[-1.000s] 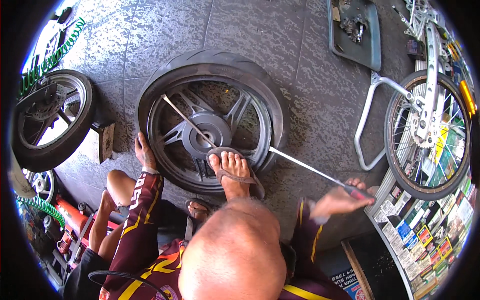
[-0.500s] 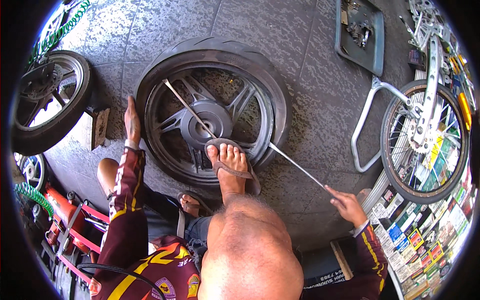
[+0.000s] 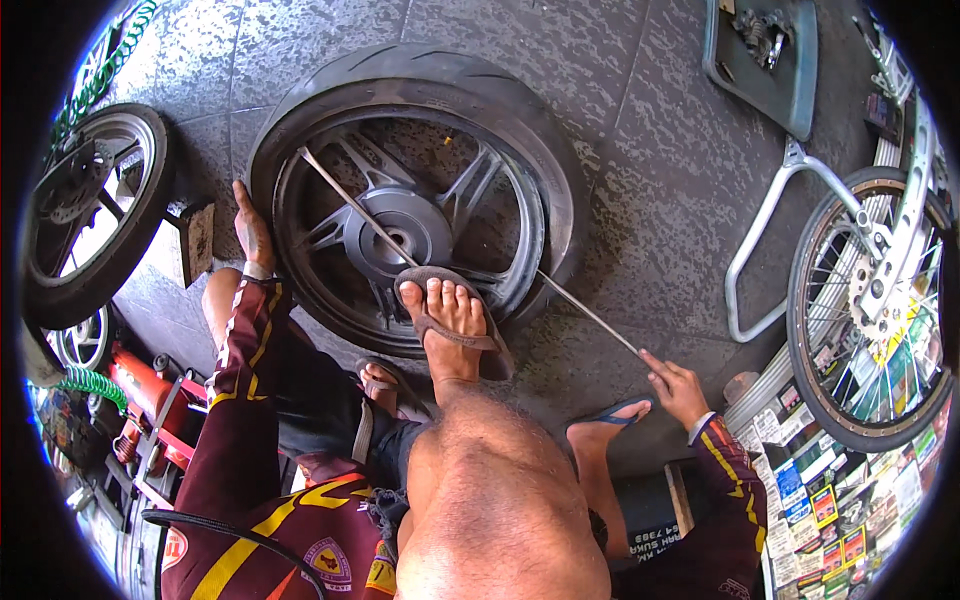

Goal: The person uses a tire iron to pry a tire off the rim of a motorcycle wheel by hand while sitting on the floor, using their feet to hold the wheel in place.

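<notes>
A cast motorcycle wheel (image 3: 462, 206) with a black tyre (image 3: 420, 70) partly off its rim lies flat on the floor in front of me. My left hand (image 3: 253, 228) rests against the tyre's left side, fingers stretched out. In my right hand (image 3: 678, 388) is the end of a long metal tyre lever (image 3: 592, 312), whose far tip goes in between tyre and rim at the lower right. A second tyre lever (image 3: 345, 195) lies across the rim and hub. My sandalled foot (image 3: 455, 325) presses on the wheel over that lever's near end.
Another wheel (image 3: 150, 200) stands at the left by a wooden block (image 3: 190, 245), with a red jack (image 3: 150, 385) below. At the right are a tray of parts (image 3: 765, 60), a silver frame (image 3: 745, 260) and a spoked wheel (image 3: 800, 340). Another person's blue-sandalled foot (image 3: 597, 432) stands near my knee.
The view has shifted, so the side objects sit elsewhere in it. A blue-sandalled foot has come into view beside my knee. Both hands keep their places on tyre and lever.
</notes>
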Demonstrator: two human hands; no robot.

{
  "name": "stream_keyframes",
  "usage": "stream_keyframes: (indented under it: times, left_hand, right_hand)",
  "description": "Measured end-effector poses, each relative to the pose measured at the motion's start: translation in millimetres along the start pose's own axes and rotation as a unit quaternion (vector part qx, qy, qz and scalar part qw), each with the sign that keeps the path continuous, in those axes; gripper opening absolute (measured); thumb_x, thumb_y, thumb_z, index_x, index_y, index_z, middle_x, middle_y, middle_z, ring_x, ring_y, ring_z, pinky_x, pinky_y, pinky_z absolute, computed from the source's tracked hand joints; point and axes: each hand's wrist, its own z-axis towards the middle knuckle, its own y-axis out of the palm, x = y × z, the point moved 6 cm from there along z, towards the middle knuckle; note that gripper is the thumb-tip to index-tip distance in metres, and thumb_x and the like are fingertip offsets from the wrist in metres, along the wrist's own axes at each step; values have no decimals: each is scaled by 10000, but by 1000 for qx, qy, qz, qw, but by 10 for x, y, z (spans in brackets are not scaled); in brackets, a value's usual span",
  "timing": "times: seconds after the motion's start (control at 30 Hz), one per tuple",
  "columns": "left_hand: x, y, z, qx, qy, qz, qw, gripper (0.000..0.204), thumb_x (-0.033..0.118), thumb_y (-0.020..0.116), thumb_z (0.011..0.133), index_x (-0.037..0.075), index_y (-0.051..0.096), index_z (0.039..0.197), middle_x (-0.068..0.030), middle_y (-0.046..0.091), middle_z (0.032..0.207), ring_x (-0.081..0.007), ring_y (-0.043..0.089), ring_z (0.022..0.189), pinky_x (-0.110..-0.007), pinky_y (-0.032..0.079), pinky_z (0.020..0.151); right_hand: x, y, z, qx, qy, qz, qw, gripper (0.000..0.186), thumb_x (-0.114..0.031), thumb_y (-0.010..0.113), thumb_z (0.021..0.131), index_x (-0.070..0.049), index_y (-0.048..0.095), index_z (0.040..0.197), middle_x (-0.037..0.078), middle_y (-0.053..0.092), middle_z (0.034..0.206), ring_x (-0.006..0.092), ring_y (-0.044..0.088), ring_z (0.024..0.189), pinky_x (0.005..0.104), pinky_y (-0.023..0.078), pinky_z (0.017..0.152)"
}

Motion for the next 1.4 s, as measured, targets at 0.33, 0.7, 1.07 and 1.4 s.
stream_keyframes:
  times: [0.33, 0.7, 1.07, 1.4]
  left_hand:
    - [27, 132, -69, 21, 26, 1, 999, 925, 740, 349, 936, -97, 634, 1208, -198, 703, 1081, -286, 644, 991, -364, 448, 925]
    - [124, 6, -86, 18, 61, 14, 998, 847, 715, 421, 932, -90, 683, 936, -110, 629, 762, -219, 521, 714, -367, 448, 756]
    - [73, 59, -85, -3, 10, 35, 999, 826, 697, 356, 959, -47, 675, 1123, -235, 676, 1055, -339, 623, 995, -392, 427, 931]
    - [70, 76, -26, 43, 122, 48, 990, 805, 641, 348, 995, -113, 628, 958, -226, 577, 973, -365, 541, 933, -413, 393, 899]
  right_hand:
    - [-1346, -737, -31, -92, 136, -96, 982, 538, -164, 604, 932, -228, 480, 1451, 181, 650, 847, 372, 660, 722, 447, 545, 684]
    - [-1961, -1227, -238, 98, 76, 253, 959, 492, -478, 590, 915, -11, 682, 787, 193, 721, 1029, 342, 657, 1095, 421, 500, 922]
    - [-3310, -981, 397, 130, -275, 294, 906, 591, -393, 489, 1011, -74, 422, 518, 39, 451, 459, 192, 498, 416, 320, 397, 430]
    - [-4016, -1011, 1160, 42, -309, 212, 926, 195, -83, 554, 904, 54, 594, 772, 162, 557, 625, 347, 585, 543, 424, 453, 519]
